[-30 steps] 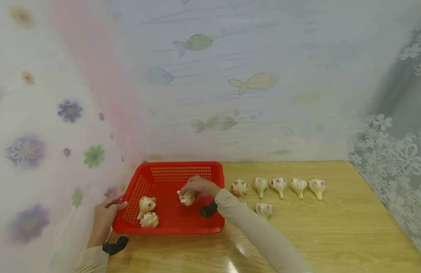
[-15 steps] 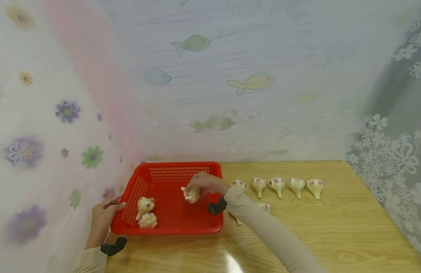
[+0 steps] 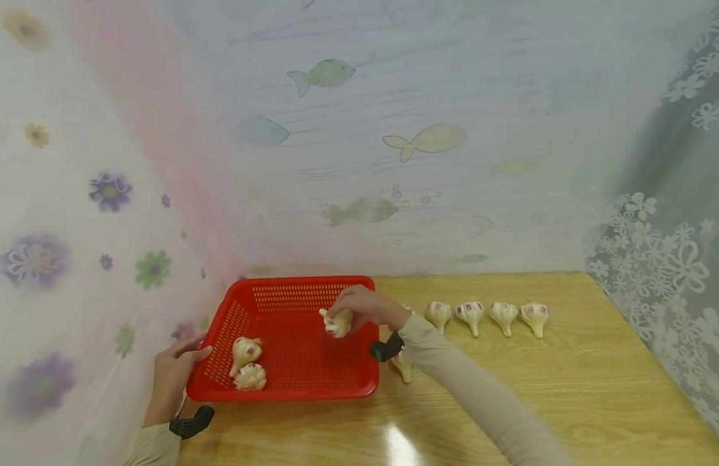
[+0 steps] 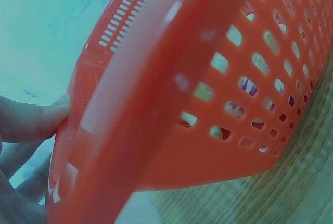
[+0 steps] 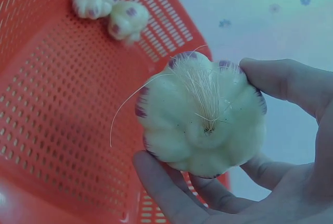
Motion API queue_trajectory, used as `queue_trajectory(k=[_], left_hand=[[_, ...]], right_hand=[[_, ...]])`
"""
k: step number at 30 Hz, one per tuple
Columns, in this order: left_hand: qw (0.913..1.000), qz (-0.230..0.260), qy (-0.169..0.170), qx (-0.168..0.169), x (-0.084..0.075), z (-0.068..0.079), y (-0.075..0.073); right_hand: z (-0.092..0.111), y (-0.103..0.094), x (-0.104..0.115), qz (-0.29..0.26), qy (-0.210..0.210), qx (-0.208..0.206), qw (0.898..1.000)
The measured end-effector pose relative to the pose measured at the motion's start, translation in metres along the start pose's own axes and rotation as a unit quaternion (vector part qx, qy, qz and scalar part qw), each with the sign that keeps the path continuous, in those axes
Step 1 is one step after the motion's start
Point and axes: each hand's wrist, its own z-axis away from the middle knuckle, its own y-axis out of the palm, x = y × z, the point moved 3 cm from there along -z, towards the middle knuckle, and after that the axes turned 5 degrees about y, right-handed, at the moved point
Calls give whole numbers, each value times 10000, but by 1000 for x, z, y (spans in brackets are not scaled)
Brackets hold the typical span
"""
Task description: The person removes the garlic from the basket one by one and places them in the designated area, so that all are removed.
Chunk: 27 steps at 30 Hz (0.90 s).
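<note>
A garlic bulb [image 3: 337,323] is in my right hand [image 3: 365,305], above the right part of the red basket [image 3: 289,393]. The right wrist view shows thumb and fingers curled round that bulb [image 5: 203,114], its root tuft facing the camera. My left hand [image 3: 174,374] holds the basket's left rim. In the left wrist view the thumb [image 4: 36,120] presses on the rim [image 4: 130,109], with the other fingers partly hidden behind it. Two more bulbs lie in the basket's left side, one [image 3: 245,353] behind the other [image 3: 250,377].
Right of the basket, a row of garlic bulbs [image 3: 470,316] stretches along the wooden table [image 3: 540,401]. One bulb [image 3: 402,367] lies nearer, partly behind the right sleeve [image 3: 475,382]. Patterned walls [image 3: 312,194] border the table at the back and left.
My right hand has risen and moved right, with the garlic bulb in its fingers. The left hand stays on the basket rim. The head view has shifted slightly.
</note>
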Motion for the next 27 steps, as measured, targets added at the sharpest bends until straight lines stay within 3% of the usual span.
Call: queue_trajectory(k=[6, 21, 27], left_hand=[[10000, -64, -42, -46, 2, -1, 0], [9999, -5, -129, -107, 1, -1, 1], [9997, 17, -201, -137, 1, -1, 3]], right_hand=[[12, -12, 2, 83, -91, 45, 9999], [33, -45, -2, 241, -116, -400, 9988], [47, -57, -4, 254, -228, -366, 9987]])
